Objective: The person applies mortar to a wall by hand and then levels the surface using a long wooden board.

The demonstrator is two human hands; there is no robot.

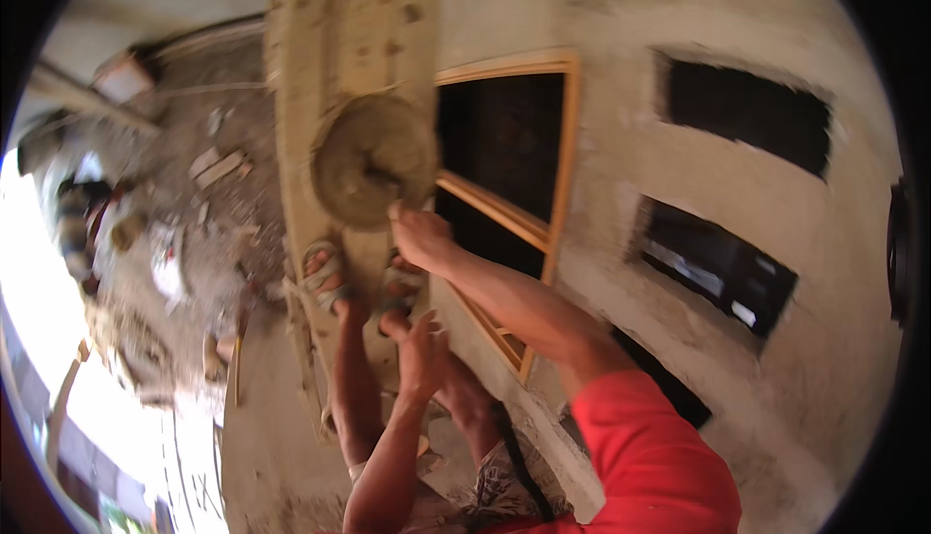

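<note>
A round basin (328, 177) of grey-brown wet mortar stands on a plank platform just in front of my feet. At its near right rim, my right hand (425, 239) is closed around the handle of a trowel (381, 175). The trowel's far end reaches into the basin, and its blade is blurred and partly sunk in the mix. Nearer to me, my left hand (424, 357) hovers above my legs, apart from the basin. Its fingers are loosely bent and apart, and I see nothing in them.
The narrow wooden planks (301, 39) under me are raised above a rubble-strewn floor (242, 214) at the left. Close on the right is a plastered wall (611, 136) with an orange-brown wooden window frame (568, 146) and several dark rectangular openings (747, 112). Bent poles lean beside the planks.
</note>
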